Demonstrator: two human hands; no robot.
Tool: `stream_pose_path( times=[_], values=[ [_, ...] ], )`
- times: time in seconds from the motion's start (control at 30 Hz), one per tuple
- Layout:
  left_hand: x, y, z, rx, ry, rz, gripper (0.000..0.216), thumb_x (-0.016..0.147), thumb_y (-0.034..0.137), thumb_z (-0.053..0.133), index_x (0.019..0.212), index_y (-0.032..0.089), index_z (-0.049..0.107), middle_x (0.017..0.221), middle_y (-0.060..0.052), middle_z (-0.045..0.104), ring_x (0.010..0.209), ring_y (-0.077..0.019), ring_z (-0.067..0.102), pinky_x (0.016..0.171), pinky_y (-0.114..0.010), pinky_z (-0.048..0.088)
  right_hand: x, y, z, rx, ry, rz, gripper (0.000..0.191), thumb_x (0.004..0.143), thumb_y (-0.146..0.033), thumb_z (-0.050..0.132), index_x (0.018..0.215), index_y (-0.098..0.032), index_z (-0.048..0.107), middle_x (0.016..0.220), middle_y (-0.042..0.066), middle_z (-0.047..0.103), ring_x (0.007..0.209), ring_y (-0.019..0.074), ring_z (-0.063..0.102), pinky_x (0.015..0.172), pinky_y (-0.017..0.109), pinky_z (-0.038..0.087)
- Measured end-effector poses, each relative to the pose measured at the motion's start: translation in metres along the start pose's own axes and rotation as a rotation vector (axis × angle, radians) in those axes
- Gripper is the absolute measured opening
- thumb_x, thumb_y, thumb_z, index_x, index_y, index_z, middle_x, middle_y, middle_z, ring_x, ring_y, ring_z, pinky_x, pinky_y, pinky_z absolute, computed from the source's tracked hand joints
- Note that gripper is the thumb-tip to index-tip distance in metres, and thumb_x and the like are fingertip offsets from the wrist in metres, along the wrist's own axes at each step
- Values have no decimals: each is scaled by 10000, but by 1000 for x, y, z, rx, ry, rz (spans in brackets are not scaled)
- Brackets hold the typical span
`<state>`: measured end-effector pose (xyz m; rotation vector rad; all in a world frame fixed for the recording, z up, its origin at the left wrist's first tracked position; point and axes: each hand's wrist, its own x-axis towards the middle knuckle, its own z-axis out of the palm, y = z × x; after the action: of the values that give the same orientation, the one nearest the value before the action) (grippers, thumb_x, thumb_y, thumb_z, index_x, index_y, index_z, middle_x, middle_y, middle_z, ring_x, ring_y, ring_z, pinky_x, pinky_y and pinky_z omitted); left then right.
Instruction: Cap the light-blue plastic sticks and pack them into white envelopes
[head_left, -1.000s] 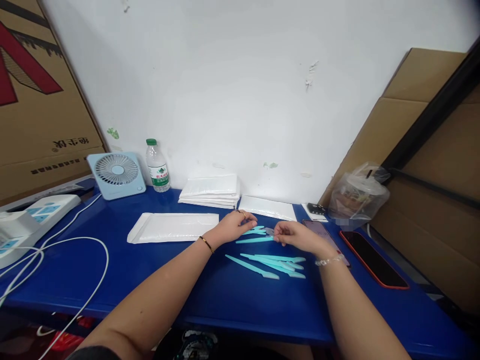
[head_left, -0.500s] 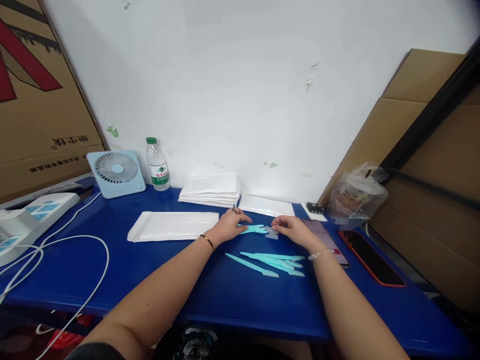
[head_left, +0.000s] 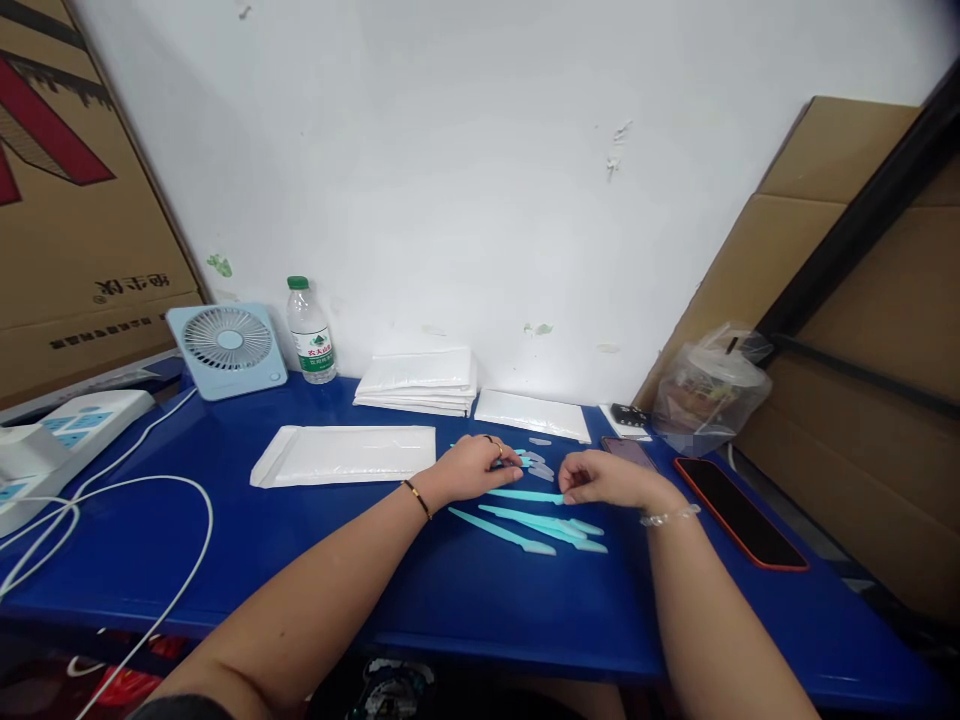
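My right hand (head_left: 589, 478) pinches the pale capped end of a turquoise eyebrow razor (head_left: 521, 495), which lies level just above or on the blue table. Over a small group of turquoise razors and clear blade caps (head_left: 541, 468) rests my left hand (head_left: 484, 466), its thumb apart from its fingers; it partly hides them. One loose clear cap (head_left: 540, 441) lies behind the group. In front of both hands several more eyebrow razors (head_left: 536, 522) overlap, and a single razor (head_left: 499, 530) lies slanted beside them.
A white padded envelope (head_left: 345, 455) lies left of my hands, with stacked envelopes (head_left: 416, 380) and another envelope (head_left: 532, 413) by the wall. A fan (head_left: 229, 345), water bottle (head_left: 313, 335), power strip (head_left: 97, 420), phone (head_left: 739, 510) and bagged cup (head_left: 709, 390) surround the work area.
My right hand has moved nearer and now holds an eyebrow razor from the front pile's far side. My left hand has shifted slightly right over the rear razors.
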<state>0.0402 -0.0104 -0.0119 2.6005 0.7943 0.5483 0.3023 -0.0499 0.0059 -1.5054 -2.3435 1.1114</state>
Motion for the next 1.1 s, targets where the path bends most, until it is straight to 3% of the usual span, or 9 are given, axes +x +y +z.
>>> stream_pose_path(
  times=[0.17, 0.43, 0.53, 0.63, 0.7, 0.8, 0.9, 0.97, 1.1],
  values=[
    [1, -1, 2, -40, -94, -62, 255, 874, 339, 474, 877, 217, 699, 884, -5, 688, 778, -147, 604, 645, -225, 402, 9, -9, 8, 178, 129, -35, 212, 749, -374, 614, 784, -167, 587, 700, 17, 602, 640, 143, 534, 612, 267, 430],
    [3, -12, -6, -10, -26, -144, 275, 869, 306, 461, 794, 205, 706, 911, -10, 691, 828, -158, 599, 700, -231, 408, 20, -2, 8, 232, 277, -38, 291, 741, -440, 629, 781, -154, 600, 669, 11, 590, 615, 130, 520, 604, 262, 418],
    [1, -19, -7, 19, -13, -193, 266, 866, 352, 475, 908, 216, 699, 971, -28, 676, 898, -180, 588, 755, -247, 420, 25, 3, 8, 194, 369, 20, 297, 733, -440, 633, 808, -153, 617, 705, 24, 606, 644, 140, 531, 615, 267, 419],
    [0, -25, -2, 102, 49, -189, 378, 831, 375, 542, 1189, 262, 590, 1129, -50, 608, 1060, -224, 518, 870, -298, 402, 20, 3, 4, 70, 434, 52, 293, 713, -432, 649, 825, -161, 646, 803, 47, 635, 692, 153, 537, 643, 280, 424],
    [0, -27, 4, 142, 47, -166, 454, 825, 382, 557, 1268, 290, 524, 1197, -55, 562, 1112, -241, 477, 906, -330, 387, 10, 2, 0, 50, 341, 41, 286, 689, -424, 670, 808, -165, 664, 802, 46, 645, 697, 157, 544, 643, 275, 427],
    [1, -30, 9, 160, -12, -146, 371, 854, 337, 521, 1219, 293, 565, 1148, -50, 580, 1081, -236, 488, 893, -335, 387, -6, 3, -5, 41, 47, 82, 290, 581, -376, 752, 783, -177, 690, 709, 21, 647, 637, 155, 553, 580, 255, 418],
    [1, -31, 9, 148, -24, -150, 330, 865, 297, 499, 1183, 293, 585, 1119, -41, 598, 1071, -232, 496, 886, -335, 390, -13, 3, -4, -33, -117, 172, 248, 519, -302, 772, 727, -190, 697, 646, 11, 647, 586, 160, 559, 520, 249, 399],
    [1, -26, 5, 134, 21, -162, 354, 855, 330, 519, 1203, 286, 567, 1158, -43, 590, 1098, -239, 487, 907, -345, 384, -11, 1, -1, -67, -121, 166, 164, 548, -268, 733, 682, -186, 684, 623, 13, 643, 576, 162, 559, 507, 248, 397],
    [-1, -8, 0, 44, 88, -116, 388, 895, 456, 434, 1194, 252, 573, 1154, -51, 616, 1072, -218, 530, 914, -320, 386, -1, -7, 7, -64, 21, 49, 86, 604, -217, 652, 680, -179, 648, 628, 10, 620, 554, 137, 523, 505, 239, 392]
  ],
)
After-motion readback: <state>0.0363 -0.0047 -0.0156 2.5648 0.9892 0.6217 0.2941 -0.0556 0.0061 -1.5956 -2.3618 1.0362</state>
